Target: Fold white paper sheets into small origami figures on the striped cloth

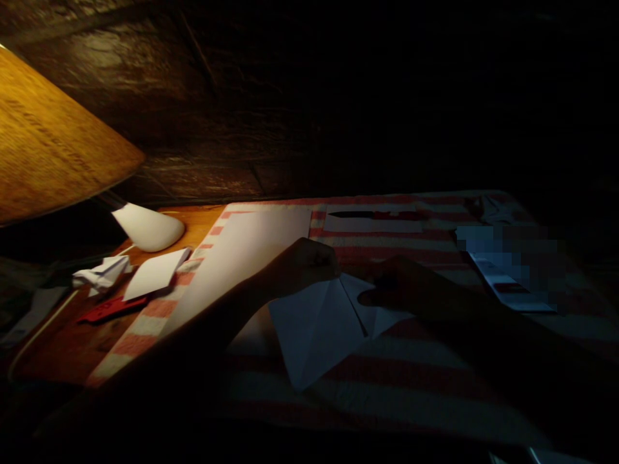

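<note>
A white sheet of paper [316,328] with crease lines and folded flaps is between my two hands, over the striped cloth. My left hand [312,258] pinches its upper edge, fingers bent and pressed together. On the right side, my right hand [391,283] grips the folded part, the thumb lying along a flap; this hand is in deep shadow. A dark gap runs between the two halves of the paper near its middle. Behind my hands, a knife [372,214] with a dark blade and red handle rests on a small strip of white paper [387,225].
A lit lamp shade [58,142] on a white base [147,229] stands at the left. Near it lie crumpled paper [102,274], a folded white paper [157,274] and a red object [113,309]. A large white sheet [251,238] and a glowing screen [507,277] lie on the striped cloth [430,367].
</note>
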Motion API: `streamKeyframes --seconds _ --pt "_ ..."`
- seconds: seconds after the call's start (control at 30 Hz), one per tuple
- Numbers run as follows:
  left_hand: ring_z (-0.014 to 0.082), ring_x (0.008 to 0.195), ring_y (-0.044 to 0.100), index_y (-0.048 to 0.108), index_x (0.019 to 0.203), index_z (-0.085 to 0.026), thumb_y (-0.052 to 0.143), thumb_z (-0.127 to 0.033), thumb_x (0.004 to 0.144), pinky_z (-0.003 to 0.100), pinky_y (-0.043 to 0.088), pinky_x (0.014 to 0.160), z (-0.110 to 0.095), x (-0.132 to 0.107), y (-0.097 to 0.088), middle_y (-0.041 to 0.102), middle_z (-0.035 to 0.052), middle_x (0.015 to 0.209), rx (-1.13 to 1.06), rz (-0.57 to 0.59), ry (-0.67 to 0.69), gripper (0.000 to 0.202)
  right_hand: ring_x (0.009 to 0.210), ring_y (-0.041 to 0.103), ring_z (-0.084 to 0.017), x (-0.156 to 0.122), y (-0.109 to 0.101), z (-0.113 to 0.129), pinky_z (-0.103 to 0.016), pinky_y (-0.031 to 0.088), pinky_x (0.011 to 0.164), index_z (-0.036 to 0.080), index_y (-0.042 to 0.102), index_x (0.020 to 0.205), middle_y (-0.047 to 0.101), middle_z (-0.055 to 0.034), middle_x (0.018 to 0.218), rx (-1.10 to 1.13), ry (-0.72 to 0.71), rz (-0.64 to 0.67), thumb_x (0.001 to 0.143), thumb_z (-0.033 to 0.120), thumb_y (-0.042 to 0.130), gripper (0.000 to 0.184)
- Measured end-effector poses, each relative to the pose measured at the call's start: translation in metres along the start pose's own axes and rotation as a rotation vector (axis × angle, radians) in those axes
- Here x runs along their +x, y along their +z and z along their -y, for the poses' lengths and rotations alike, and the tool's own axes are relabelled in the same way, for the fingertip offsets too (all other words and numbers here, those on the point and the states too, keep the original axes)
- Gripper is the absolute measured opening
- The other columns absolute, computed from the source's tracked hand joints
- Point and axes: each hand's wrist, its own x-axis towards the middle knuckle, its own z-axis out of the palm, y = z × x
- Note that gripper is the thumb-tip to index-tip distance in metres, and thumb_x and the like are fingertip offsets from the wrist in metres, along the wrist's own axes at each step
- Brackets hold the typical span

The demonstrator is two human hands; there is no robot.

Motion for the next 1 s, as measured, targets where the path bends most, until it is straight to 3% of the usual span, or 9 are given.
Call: streamKeyframes --seconds 0.13,0.23,0.3,0.4,0.5,0.77,1.0 --pt "0.0106 0.061 0.051 0.065 0.064 -0.015 0.07 -0.032 0.07 0.022 0.035 0.058 -0.0002 0.0005 0.001 0.06 -0.0011 0.063 -0.036 -0.024 -0.056 0.019 0.085 0.066 -0.018 -0.0004 0.0004 0.0029 -0.031 0.05 0.079 0.023 0.072 0.12 0.074 -0.0019 0.101 0.019 0.011 0.007 0.088 0.031 0.069 0.033" --pt "0.009 0.054 0.044 0.063 0.061 -0.015 0.07 -0.033 0.068 0.022 0.03 0.054 -0.0005 0.0005 0.0005 0.052 -0.0035 0.056 -0.038 -0.033 -0.09 0.021 0.093 0.066 -0.02 0.0001 0.001 0.0022 -0.033 0.049 0.083 0.023 0.072 0.117 0.073 -0.0022 0.104 0.037 -0.027 0.012 0.088 0.032 0.07 0.031" --pt "0.0078 0.052 0.04 0.062 0.06 -0.015 0.07 -0.033 0.069 0.022 0.027 0.053 -0.0012 0.0004 0.0003 0.048 -0.005 0.053 -0.027 -0.037 -0.101 0.021 0.088 0.065 -0.019 0.0005 0.0011 0.0009 -0.031 0.048 0.078 0.02 0.072 0.11 0.072 -0.0017 0.097 0.004 -0.019 -0.012 0.087 0.033 0.071 0.027" --pt "0.0076 0.053 0.043 0.065 0.062 -0.014 0.069 -0.03 0.069 0.021 0.029 0.053 -0.0024 0.0007 0.0006 0.053 -0.0039 0.054 -0.04 -0.033 -0.088 0.017 0.074 0.059 -0.015 0.0006 0.0009 0.0003 -0.028 0.043 0.067 0.017 0.072 0.101 0.068 0.0 0.084 -0.07 0.023 -0.055 0.085 0.035 0.072 0.024" --pt "0.009 0.058 0.05 0.067 0.063 -0.014 0.069 -0.027 0.066 0.02 0.033 0.056 -0.003 0.0011 0.0012 0.06 -0.0017 0.06 -0.087 -0.024 -0.055 0.013 0.069 0.056 -0.013 -0.0001 0.0008 0.0021 -0.027 0.041 0.064 0.016 0.071 0.1 0.066 0.0002 0.083 -0.07 0.035 -0.048 0.085 0.035 0.071 0.024" --pt "0.0091 0.055 0.048 0.067 0.063 -0.014 0.071 -0.031 0.064 0.022 0.033 0.056 -0.0035 0.0009 0.0029 0.059 -0.0023 0.057 -0.096 -0.049 -0.103 0.017 0.073 0.059 -0.015 0.0001 0.0007 -0.0001 -0.027 0.043 0.067 0.017 0.071 0.105 0.068 -0.0006 0.088 -0.074 0.023 -0.048 0.086 0.039 0.071 0.028" --pt "0.0097 0.058 0.051 0.065 0.061 -0.015 0.071 -0.03 0.062 0.023 0.035 0.057 -0.0071 -0.0001 0.0038 0.061 -0.002 0.06 -0.125 -0.046 -0.126 0.016 0.074 0.06 -0.018 -0.0005 0.0016 0.0008 -0.029 0.044 0.065 0.018 0.073 0.097 0.069 -0.0021 0.083 -0.09 0.006 -0.087 0.083 0.038 0.073 0.023"
